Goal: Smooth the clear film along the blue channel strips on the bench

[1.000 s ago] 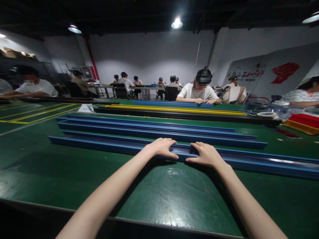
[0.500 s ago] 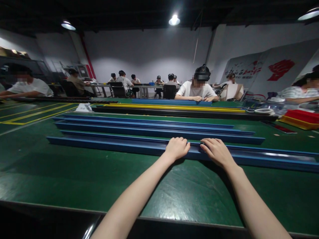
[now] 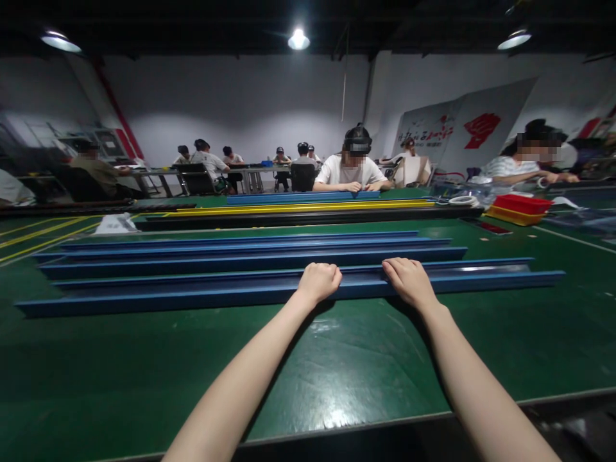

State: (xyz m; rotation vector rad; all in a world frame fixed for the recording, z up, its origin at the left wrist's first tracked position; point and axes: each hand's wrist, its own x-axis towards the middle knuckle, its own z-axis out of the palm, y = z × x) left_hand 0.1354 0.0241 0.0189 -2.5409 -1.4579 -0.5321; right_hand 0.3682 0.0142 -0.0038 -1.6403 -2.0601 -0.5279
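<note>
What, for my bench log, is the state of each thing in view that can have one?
Near blue channel: lying flat, open side up
Left hand: fingers curled at that channel, grip unclear
Right hand: on the same channel, grip partly hidden
Red tray: above the yellow tray, stacked or nested
Ceiling lamps: lit

Two bare hands [image 3: 320, 282] [image 3: 408, 280] at six and four o'clock; at least two long blue trough-shaped channels [image 3: 260, 295] around seven; three glowing white lamps [image 3: 299, 40], ten, twelve, two.
</note>
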